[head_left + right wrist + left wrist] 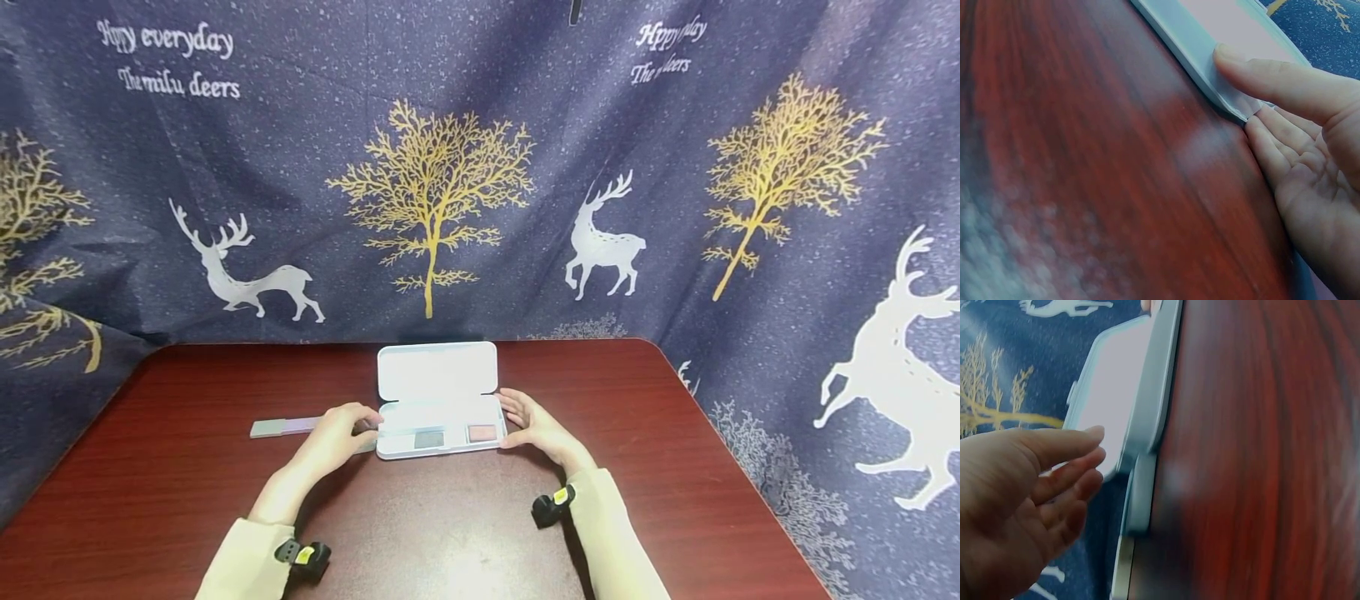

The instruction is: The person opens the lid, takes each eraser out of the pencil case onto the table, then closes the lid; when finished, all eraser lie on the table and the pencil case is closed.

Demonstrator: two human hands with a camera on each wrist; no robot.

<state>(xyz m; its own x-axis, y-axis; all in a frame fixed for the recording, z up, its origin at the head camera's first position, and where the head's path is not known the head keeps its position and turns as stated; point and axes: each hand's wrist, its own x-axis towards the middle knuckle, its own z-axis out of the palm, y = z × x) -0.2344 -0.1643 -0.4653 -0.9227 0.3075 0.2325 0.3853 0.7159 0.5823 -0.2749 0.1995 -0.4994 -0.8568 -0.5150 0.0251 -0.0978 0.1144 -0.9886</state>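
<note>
A pale blue-white pencil case [442, 408] lies on the table with its lid [437, 372] raised at the back. Inside it sit a dark grey block [429, 439] and a pinkish block [482, 432]. My right hand [542, 427] holds the case's right end, thumb at the near corner and fingers at the far side. At the left end, my left hand [341, 433] hovers with loosely bent fingers and nothing gripped. Below that hand, a pale grey-blue piece [1141, 494] lies against the case's end.
Left of the left hand, a flat lilac strip with a pale green end [267, 428] lies on the reddish-brown wooden table [660, 500]. Behind the table hangs a dark blue cloth [480, 50] printed with deer and trees.
</note>
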